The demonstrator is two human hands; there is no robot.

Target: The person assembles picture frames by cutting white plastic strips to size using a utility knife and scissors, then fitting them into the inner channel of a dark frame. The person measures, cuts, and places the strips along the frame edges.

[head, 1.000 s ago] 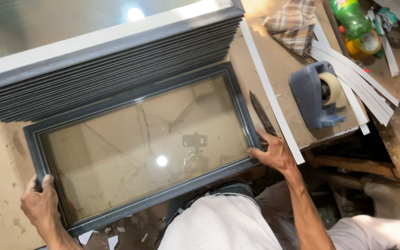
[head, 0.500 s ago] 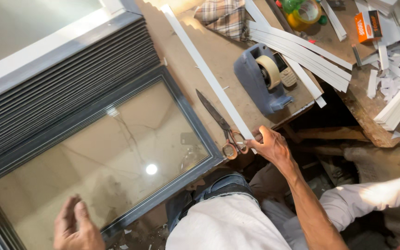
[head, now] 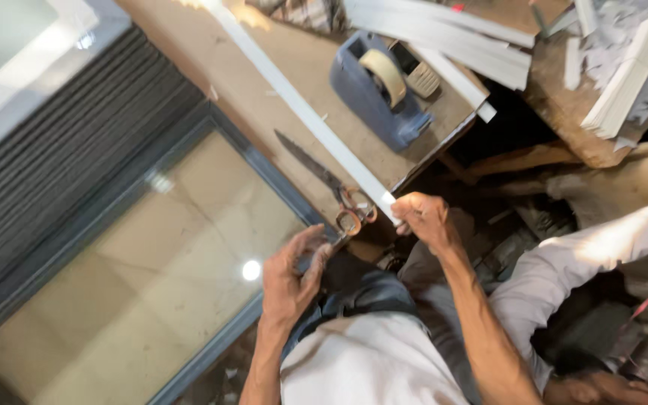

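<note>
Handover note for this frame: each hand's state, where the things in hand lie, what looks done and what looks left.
Left hand: at the near corner of the grey framed glass pane, fingers by the scissors' handles; no closed grip visible.
Right hand: pinching the near end of the long white strip, which runs diagonally across the wooden bench.
Scissors lie shut on the bench beside the strip.
Blue tape dispenser stands further back, loose white strips behind it.
Done: pane lies flat beside the stack of frames.
Left: strip uncut and unattached; scissors not picked up.
</note>
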